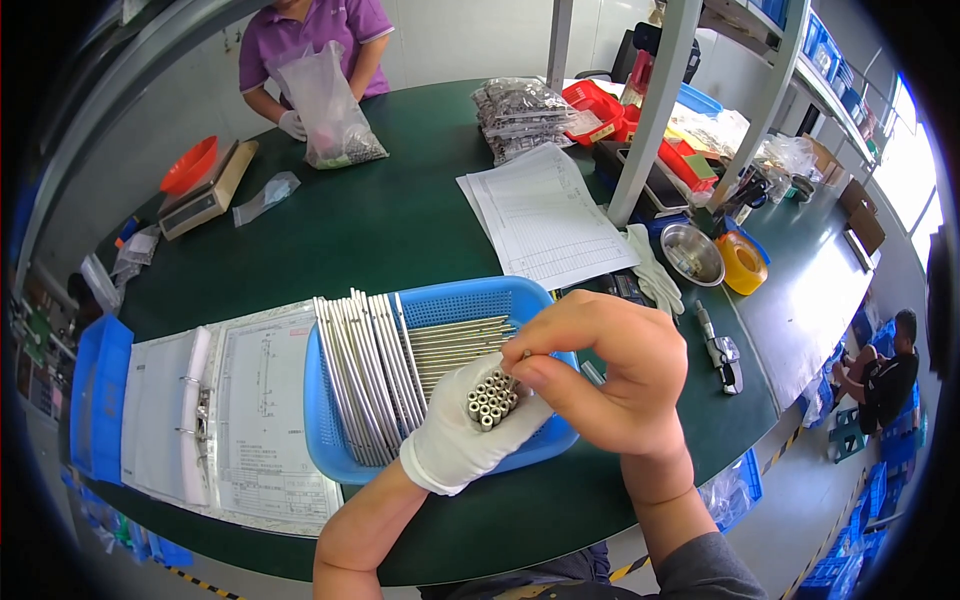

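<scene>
My left hand (462,436), in a white glove, is wrapped round a bundle of thin metal tubes (487,408) with their open ends facing up toward me. Just over the bundle's far edge, my bare right hand (606,362) pinches thumb and forefinger together; a small dark tip shows between them, too little to name. Both hands are above a blue perforated basket (322,425). Inside it, a row of long metal rods (365,375) leans on the left side, and more rods (455,345) lie crosswise at the back, partly hidden by my hands.
Left of the basket lies an open ring binder (255,430) beside a blue bin (100,400). Printed sheets (550,215), a white glove (652,270), a metal bowl (692,253) and a micrometer (720,352) are to the right. Across the table, a person holds a plastic bag (335,115) near a scale (210,190).
</scene>
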Demonstrator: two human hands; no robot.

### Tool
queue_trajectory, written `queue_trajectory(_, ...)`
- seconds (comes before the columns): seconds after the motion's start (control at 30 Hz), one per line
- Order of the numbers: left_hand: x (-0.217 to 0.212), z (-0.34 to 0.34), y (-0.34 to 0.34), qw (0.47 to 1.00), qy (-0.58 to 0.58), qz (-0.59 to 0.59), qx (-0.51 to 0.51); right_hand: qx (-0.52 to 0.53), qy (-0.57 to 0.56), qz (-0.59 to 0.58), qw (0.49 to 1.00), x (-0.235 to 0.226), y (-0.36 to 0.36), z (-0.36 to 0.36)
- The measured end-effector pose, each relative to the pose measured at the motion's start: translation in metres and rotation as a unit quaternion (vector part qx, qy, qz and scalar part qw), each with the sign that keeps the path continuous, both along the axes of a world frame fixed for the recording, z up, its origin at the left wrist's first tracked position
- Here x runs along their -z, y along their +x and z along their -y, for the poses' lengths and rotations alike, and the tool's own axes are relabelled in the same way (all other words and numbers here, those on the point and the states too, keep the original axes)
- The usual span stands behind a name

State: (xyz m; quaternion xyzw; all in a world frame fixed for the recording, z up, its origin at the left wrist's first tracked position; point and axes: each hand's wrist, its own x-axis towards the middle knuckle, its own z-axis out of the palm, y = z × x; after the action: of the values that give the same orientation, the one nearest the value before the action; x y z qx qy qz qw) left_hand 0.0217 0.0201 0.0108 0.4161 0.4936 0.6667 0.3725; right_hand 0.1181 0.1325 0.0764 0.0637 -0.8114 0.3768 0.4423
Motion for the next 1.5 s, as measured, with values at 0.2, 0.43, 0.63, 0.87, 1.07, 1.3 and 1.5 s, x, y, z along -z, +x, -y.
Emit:
queue_trajectory(0.2,-0.0013,-0.0009,-0.0008,1.000,0.001,-0.014,0.003,-0.011,-0.017,-0.014,1.000,-0.0003,0.0022,0.0006)
queue_trajectory(0.43,0.0032,-0.0039,-0.0021,0.995,0.073,-0.068,-0.014,-0.016,-0.011,-0.001,1.000,0.0005,0.0023,0.0031)
queue_trajectory(0.63,-0.0008,-0.0003,-0.0004,1.000,-0.017,-0.018,0.013,0.044,-0.004,0.018,0.999,-0.0022,0.0049,0.0047)
queue_trajectory(0.87,0.0054,-0.0033,-0.0015,0.995,0.067,-0.066,-0.013,-0.002,0.029,0.018,0.999,-0.0013,0.0042,0.0031)
queue_trajectory(1.07,0.0042,-0.0029,-0.0017,0.995,0.054,-0.078,-0.008,0.039,0.083,0.051,0.994,-0.0026,0.0093,0.0037)
queue_trajectory(1.3,0.0045,-0.0033,-0.0006,0.996,0.053,-0.068,-0.013,0.020,0.041,0.009,0.999,-0.0031,0.0068,0.0077)
queue_trajectory(1.5,0.0024,-0.0017,-0.0016,0.996,0.037,-0.079,-0.016,0.029,0.060,0.007,0.998,-0.0042,0.0067,0.0082)
